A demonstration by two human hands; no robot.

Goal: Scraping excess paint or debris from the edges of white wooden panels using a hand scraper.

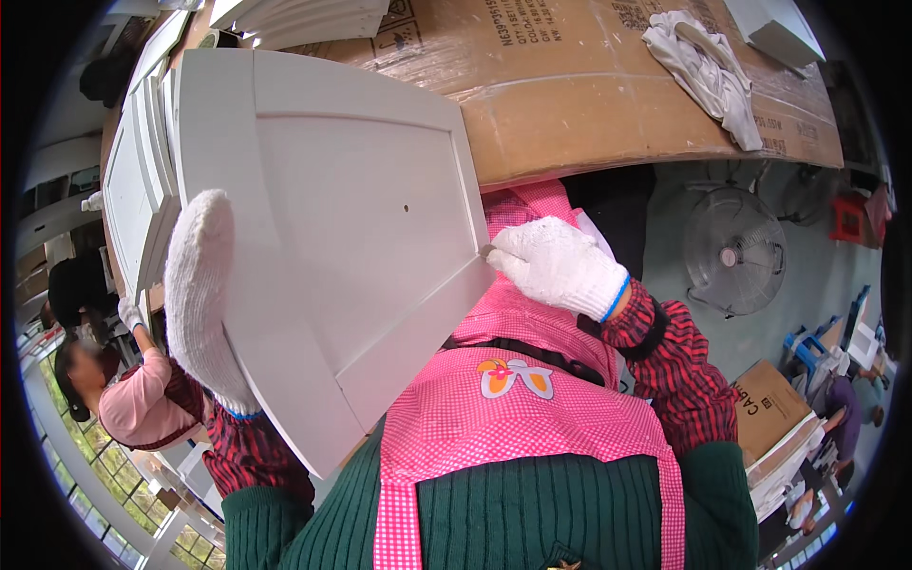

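A white cabinet door panel (370, 218) with a raised frame, a recessed middle and a small hole stands tilted in front of me. My left hand (201, 285), in a white knit glove, is wrapped round the panel's left edge. At the opposite edge, the fingers of my right hand (556, 264), gloved in white with a blue cuff rim, are pinched together against the panel. A small greyish bit shows at those fingertips, too small to name. Behind my left hand, several similar white panels (141, 185) stand stacked on edge.
Cardboard under clear film (570, 85) covers the work surface ahead, with a crumpled white cloth (708, 76) and a white piece (779, 28) on it. A floor fan (731, 252) stands at right, above a cardboard box (771, 410). A person in pink (147, 399) works at left.
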